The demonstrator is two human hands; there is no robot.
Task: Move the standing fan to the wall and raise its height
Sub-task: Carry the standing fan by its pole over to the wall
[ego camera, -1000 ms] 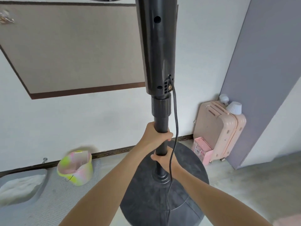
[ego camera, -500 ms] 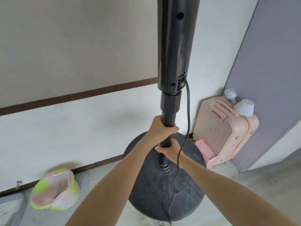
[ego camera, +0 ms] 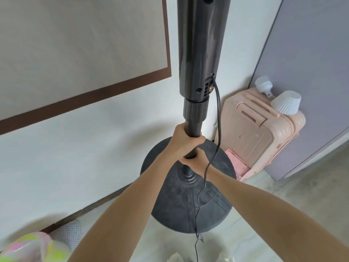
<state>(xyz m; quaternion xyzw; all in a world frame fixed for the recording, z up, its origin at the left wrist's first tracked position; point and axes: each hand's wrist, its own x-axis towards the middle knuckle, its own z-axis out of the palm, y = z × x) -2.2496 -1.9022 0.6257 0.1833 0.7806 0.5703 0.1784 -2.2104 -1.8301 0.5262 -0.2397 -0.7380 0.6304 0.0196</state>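
The black standing fan fills the middle of the head view: its thick upper column [ego camera: 201, 50], a ribbed height collar [ego camera: 195, 110], the thin pole and the round base [ego camera: 188, 195] near the white wall [ego camera: 85, 148]. My left hand [ego camera: 181, 142] grips the pole just under the collar. My right hand [ego camera: 194, 161] grips the pole directly below it. The fan's black cord [ego camera: 217, 129] hangs from the column down across the base. The fan head is out of view above.
A pink suitcase [ego camera: 255, 137] with a white ribbed lampshade [ego camera: 287, 104] on top stands right of the base, against a grey-purple panel [ego camera: 311, 72]. A pink box [ego camera: 238, 163] lies at its foot. A pink-yellow bag [ego camera: 28, 248] sits at bottom left.
The fan and my view have shifted toward the wall and the suitcase; the base now sits closer to the skirting. Both hands keep their grip on the pole.
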